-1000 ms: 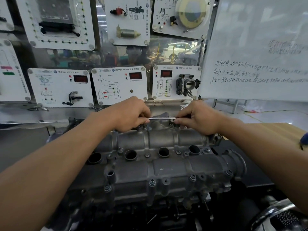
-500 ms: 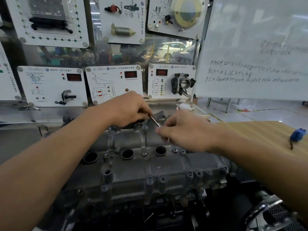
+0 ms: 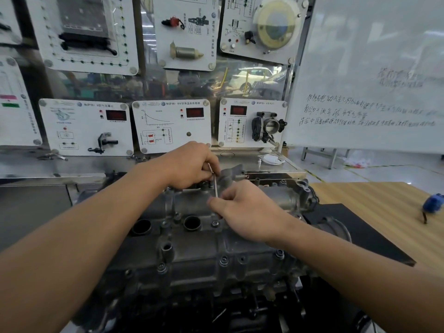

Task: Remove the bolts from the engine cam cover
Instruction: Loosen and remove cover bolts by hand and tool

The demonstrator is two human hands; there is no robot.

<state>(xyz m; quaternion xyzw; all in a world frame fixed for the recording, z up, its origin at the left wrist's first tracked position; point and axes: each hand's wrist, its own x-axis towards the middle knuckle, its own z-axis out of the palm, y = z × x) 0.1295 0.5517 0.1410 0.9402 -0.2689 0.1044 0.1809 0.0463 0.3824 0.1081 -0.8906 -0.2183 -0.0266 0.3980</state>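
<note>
Nearest the camera, both bare forearms reached in from the lower corners over the grey engine cam cover (image 3: 192, 251), which stood in the middle of the view on a black mat (image 3: 355, 227). Along the cover's near edge several bolts (image 3: 223, 260) sat in their bosses, and another bolt head showed further up beside two round, dark plug holes (image 3: 192, 223).

Just past those holes the right hand (image 3: 249, 212) lay over the middle of the cover, its fingers curled and pinching the lower end of a thin metal tool (image 3: 215, 186). The tool ran nearly upright in the picture, from the right hand up to the left hand (image 3: 192, 164). The left hand was at the far edge of the cover, fingers curled round the tool's upper end. Where the tool met the cover was hidden by the fingers, so I could not tell which bolt it engaged.

To the right of the engine a wooden table (image 3: 374, 212) carried a small blue object (image 3: 433, 205). Behind the engine stood a row of white training panels (image 3: 171, 124), one bearing a throttle body (image 3: 266, 126), with more panels above. Farther right a whiteboard (image 3: 372, 80) carried handwritten lines.
</note>
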